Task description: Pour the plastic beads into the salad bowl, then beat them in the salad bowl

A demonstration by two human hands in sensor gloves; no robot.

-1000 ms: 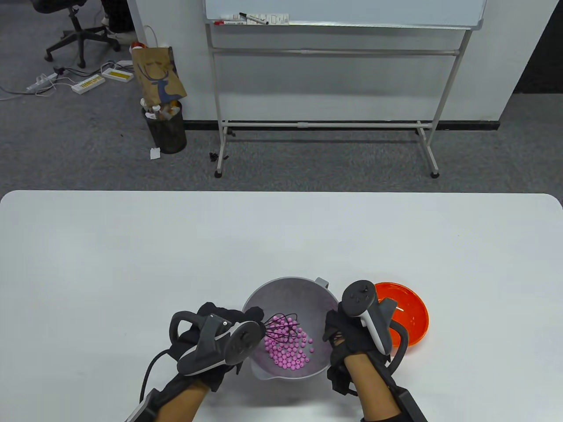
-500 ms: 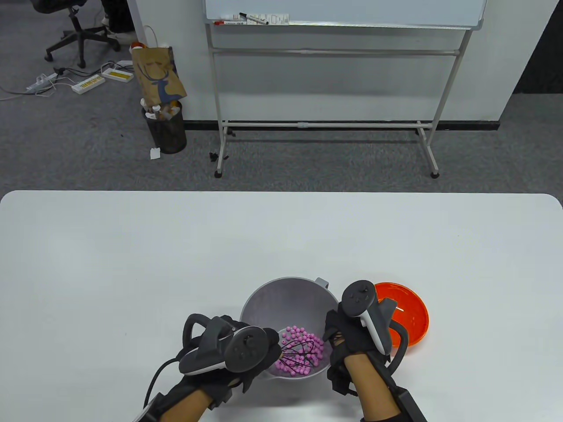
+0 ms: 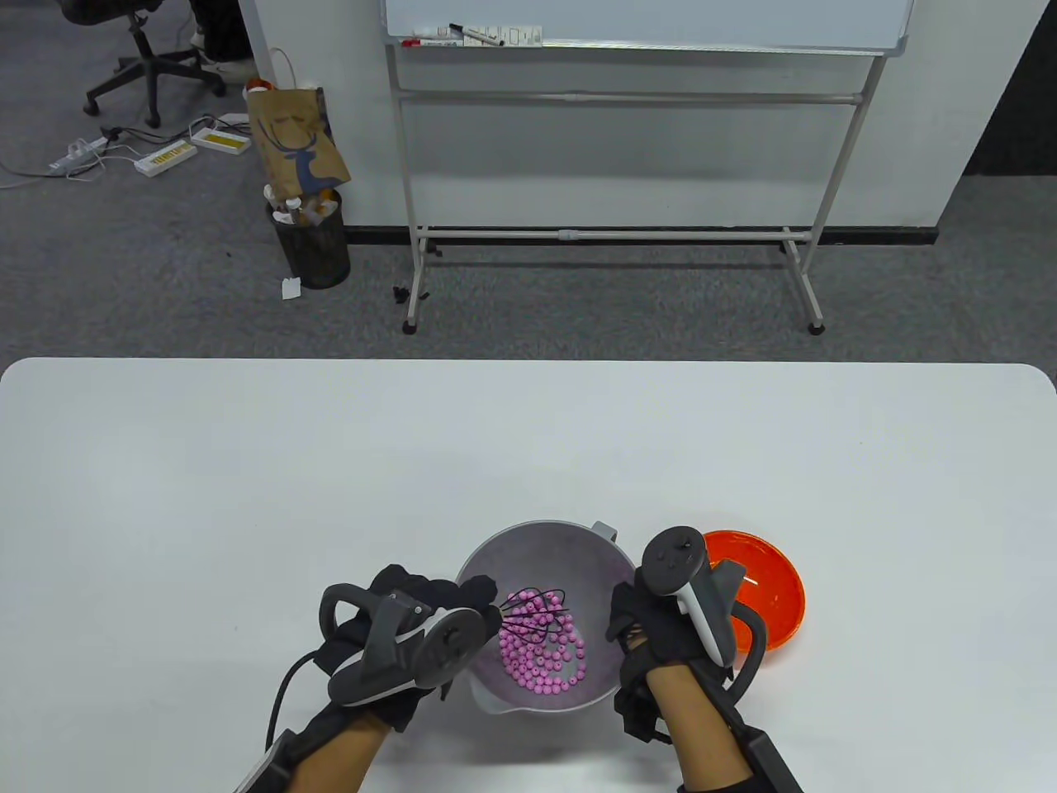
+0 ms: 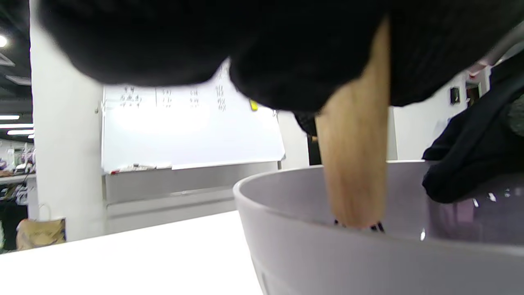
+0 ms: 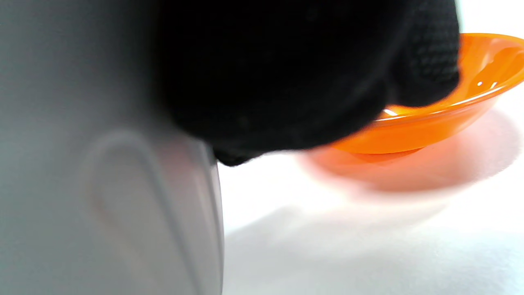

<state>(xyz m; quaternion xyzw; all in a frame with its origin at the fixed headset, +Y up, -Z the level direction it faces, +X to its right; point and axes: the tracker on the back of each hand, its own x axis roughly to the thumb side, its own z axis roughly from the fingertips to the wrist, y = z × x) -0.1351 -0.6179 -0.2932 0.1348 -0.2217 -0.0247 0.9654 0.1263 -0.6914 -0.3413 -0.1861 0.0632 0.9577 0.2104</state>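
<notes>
Holding a whisk [image 3: 533, 615] by its wooden handle [image 4: 354, 164], left hand [image 3: 413, 636] curled round it at the left rim of the grey salad bowl [image 3: 495, 553]. Black wire loops of the whisk down among the pink plastic beads [image 3: 541, 652], in the upper part of the pile. Beads all lying inside the bowl, gathered on its bottom toward the near side. Bowl standing on the white table [image 3: 248, 479], near the front edge, with a small handle tab at the far right of its rim.

Steadying the bowl from the right: right hand [image 3: 648, 636] against the bowl's right wall, fingers curled at its rim; in the right wrist view, black glove pressed on the grey outer wall. Whether the thumb reaches inside, cannot tell.

Just right of the bowl, behind the right hand, an orange dish [image 3: 772, 586] resting on the table, partly hidden by the tracker; nothing visible in its exposed part.

Beyond the table: grey carpet, a whiteboard on a stand [image 3: 628, 25], a black waste bin [image 3: 314, 244] with a paper bag [image 3: 297, 144] above it.
</notes>
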